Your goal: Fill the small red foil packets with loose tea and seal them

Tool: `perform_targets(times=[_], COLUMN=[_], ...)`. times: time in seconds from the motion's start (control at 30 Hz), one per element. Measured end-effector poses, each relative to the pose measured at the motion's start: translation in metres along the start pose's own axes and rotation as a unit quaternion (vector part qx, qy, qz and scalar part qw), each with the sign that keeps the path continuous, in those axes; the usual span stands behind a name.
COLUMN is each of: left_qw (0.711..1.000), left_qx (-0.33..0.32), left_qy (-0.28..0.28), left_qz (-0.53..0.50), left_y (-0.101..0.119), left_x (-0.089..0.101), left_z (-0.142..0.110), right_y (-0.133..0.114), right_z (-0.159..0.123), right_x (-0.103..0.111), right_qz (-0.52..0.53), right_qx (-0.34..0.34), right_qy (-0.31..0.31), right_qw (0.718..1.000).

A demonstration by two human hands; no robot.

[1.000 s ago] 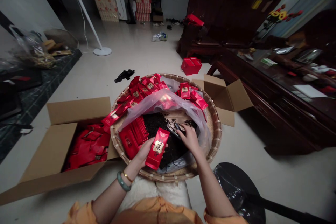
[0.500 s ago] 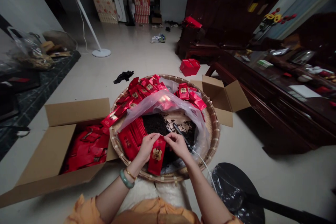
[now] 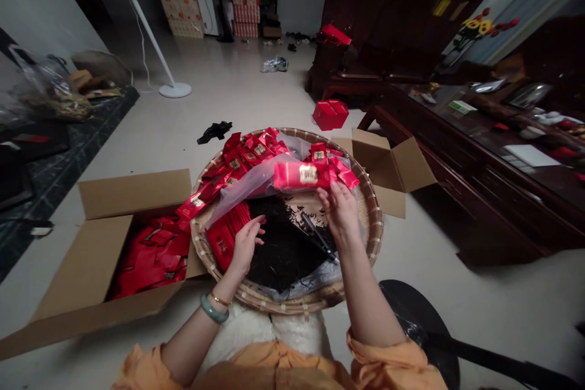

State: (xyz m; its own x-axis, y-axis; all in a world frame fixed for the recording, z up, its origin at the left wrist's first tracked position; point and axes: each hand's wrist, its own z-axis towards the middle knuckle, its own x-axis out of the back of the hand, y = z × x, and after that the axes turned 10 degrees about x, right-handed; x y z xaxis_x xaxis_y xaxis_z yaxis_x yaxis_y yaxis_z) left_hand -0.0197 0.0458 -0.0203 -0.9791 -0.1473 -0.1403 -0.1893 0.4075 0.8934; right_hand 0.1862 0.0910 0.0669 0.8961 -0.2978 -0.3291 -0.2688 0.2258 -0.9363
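My right hand point(image 3: 340, 212) grips the right end of a red packet point(image 3: 292, 175) with a gold label, held sideways above the far part of a round woven basket point(image 3: 375, 219). Nothing is in my left hand point(image 3: 247, 245); its fingers are apart, beside a row of upright red packets point(image 3: 223, 242). Dark loose tea leaves point(image 3: 286, 256) lie on a clear plastic sheet point(image 3: 247, 180) inside the basket. A dark pen-like tool point(image 3: 315, 231) with a white cord rests on the leaves. More red packets point(image 3: 249, 155) are heaped along the basket's far side.
An open cardboard box point(image 3: 86, 256) full of red packets stands to the left. Another open box point(image 3: 384, 164) is at the right, beside a dark wooden table point(image 3: 448, 152). A black round base point(image 3: 420, 323) with a pole sits at lower right. A white fan point(image 3: 176, 90) stands farther off.
My right hand has carried the red packet up and away from me, turning it from upright to sideways. My left hand has let go of it and moved left.
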Motion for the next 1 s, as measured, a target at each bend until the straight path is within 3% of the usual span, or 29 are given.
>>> perform_targets(times=[0.1, 0.2, 0.27, 0.37, 0.5, 0.6, 0.77, 0.9, 1.0], left_qw=[0.976, 0.898, 0.845, 0.801, 0.778, 0.771, 0.778, 0.741, 0.721], left_qx=[-0.097, -0.201, -0.219, -0.203, -0.185, -0.195, -0.223, -0.200, -0.179], left_qy=[0.061, 0.121, 0.145, 0.130, 0.098, 0.070, 0.005, 0.080, 0.059], left_qz=[0.187, 0.372, 0.465, 0.547, 0.593, 0.602, 0.587, 0.636, 0.666], left_y=[0.003, 0.005, 0.002, -0.004, -0.010, -0.008, 0.006, 0.018, 0.018], left_x=[0.012, 0.028, 0.039, 0.050, 0.054, 0.057, 0.077, 0.100, 0.110], left_z=[0.006, 0.010, 0.013, 0.016, 0.016, 0.017, 0.023, 0.023, 0.021], right_y=[-0.014, -0.006, 0.011, 0.047, 0.091, 0.108, 0.116, 0.117, 0.116], right_z=[0.008, -0.006, -0.021, -0.047, -0.070, -0.077, -0.083, -0.090, -0.092], right_x=[-0.008, -0.009, -0.008, -0.007, -0.010, -0.011, -0.004, -0.001, -0.004], right_qz=[0.054, 0.080, 0.057, -0.005, -0.101, -0.146, -0.209, -0.229, -0.248], right_qx=[-0.022, -0.088, -0.144, -0.227, -0.240, -0.219, -0.196, -0.189, -0.189], right_qy=[-0.040, -0.096, -0.144, -0.225, -0.274, -0.281, -0.308, -0.338, -0.336], right_qw=[0.997, 0.988, 0.977, 0.948, 0.926, 0.923, 0.907, 0.893, 0.889])
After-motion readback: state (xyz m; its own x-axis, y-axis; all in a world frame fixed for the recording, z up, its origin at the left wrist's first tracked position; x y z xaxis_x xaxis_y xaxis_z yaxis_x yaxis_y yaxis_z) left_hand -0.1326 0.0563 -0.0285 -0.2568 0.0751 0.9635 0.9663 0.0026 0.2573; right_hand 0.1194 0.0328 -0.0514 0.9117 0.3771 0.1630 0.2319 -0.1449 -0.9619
